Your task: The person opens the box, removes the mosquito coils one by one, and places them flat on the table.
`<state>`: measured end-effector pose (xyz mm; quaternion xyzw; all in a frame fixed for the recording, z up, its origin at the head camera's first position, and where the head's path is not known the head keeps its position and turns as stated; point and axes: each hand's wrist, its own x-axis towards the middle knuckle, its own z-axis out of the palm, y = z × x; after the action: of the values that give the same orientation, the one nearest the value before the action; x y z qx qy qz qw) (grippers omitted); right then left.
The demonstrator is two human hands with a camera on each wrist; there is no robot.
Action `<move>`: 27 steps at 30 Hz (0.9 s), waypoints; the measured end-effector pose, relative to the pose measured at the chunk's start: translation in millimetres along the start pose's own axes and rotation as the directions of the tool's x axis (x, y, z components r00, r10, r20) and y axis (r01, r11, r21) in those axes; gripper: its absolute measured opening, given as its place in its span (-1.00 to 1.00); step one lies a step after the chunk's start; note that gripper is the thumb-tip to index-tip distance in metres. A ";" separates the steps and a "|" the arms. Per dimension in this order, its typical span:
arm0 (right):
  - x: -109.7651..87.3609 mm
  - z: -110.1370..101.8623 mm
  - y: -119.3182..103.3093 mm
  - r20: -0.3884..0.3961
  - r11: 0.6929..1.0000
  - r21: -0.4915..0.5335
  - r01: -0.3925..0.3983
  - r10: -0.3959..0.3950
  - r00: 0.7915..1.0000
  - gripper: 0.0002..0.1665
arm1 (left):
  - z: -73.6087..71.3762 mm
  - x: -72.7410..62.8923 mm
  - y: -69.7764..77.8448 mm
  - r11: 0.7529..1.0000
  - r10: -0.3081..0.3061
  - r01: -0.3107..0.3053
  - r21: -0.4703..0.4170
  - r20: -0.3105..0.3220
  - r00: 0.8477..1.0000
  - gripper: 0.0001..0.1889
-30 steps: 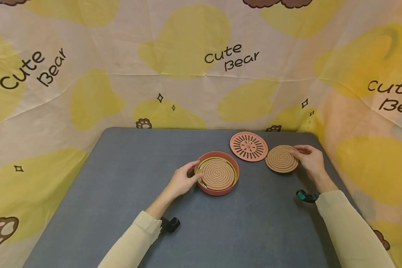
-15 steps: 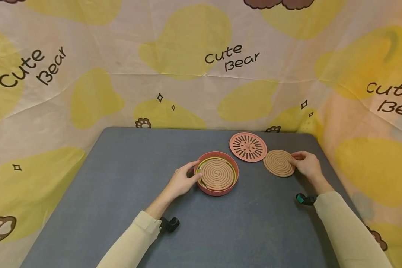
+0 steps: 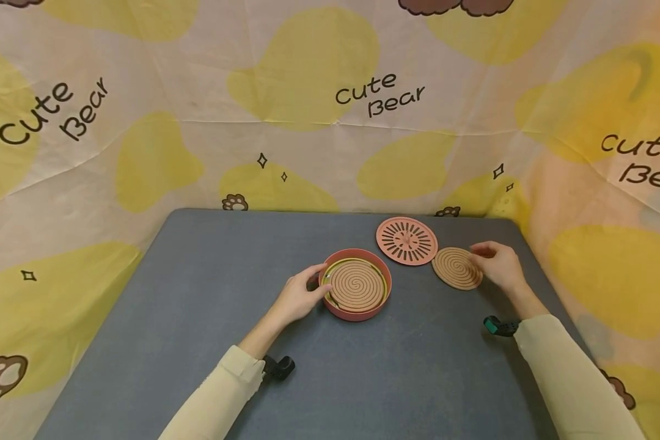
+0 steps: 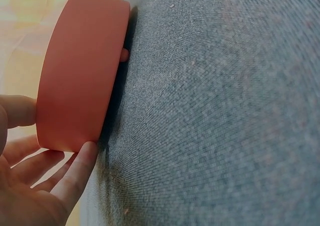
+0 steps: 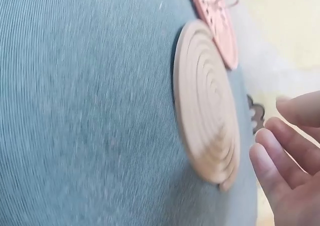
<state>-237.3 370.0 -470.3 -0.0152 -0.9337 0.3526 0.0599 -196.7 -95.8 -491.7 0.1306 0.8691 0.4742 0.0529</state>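
Observation:
A round red mosquito coil holder (image 3: pixel 354 316) stands on the table with a tan mosquito coil (image 3: pixel 356 285) lying inside it. My left hand (image 3: pixel 299 296) grips the holder's left side, the thumb at its rim; in the left wrist view the fingers (image 4: pixel 80 168) press against the outer wall. To the right, a second mosquito coil (image 3: pixel 455 269) lies flat on the table. My right hand (image 3: pixel 499 266) hovers at that coil's right edge, and in the right wrist view its loosely bent fingers (image 5: pixel 280 158) are apart from the coil and hold nothing.
A pink slotted lid (image 3: pixel 407 241) lies behind the two coils, its edge close to the loose coil. The grey-blue table (image 3: pixel 242 256) ends at a patterned cloth backdrop (image 3: pixel 308 91) at the back and sides.
My right hand drew the loose coil slightly left and toward me, then let go and lifted off it. My left hand and the holder stayed in place.

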 end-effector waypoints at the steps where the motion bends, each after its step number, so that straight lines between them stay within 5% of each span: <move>1: 0.0 1.1 -3.0 -0.006 1.000 0.007 0.009 -0.009 1.000 -0.61 | -0.2 -0.2 0.1 1.000 -0.002 0.002 -0.001 0.002 1.000 -0.42; 9: 1.3 16.8 -25.6 -0.015 0.996 0.073 0.058 -0.057 0.998 -0.65 | -0.9 -0.2 0.3 1.000 -0.012 0.012 0.007 0.001 1.000 -0.42; 27: 3.7 60.8 -84.4 0.122 0.973 0.213 0.091 -0.119 0.985 -0.66 | 0.8 0.0 1.4 0.999 -0.030 0.029 0.019 0.006 1.000 -0.42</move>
<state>-247.2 266.9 -459.4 0.0642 -0.8934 0.4443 0.0171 -196.3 -94.4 -490.9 0.1198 0.8751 0.4648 0.0615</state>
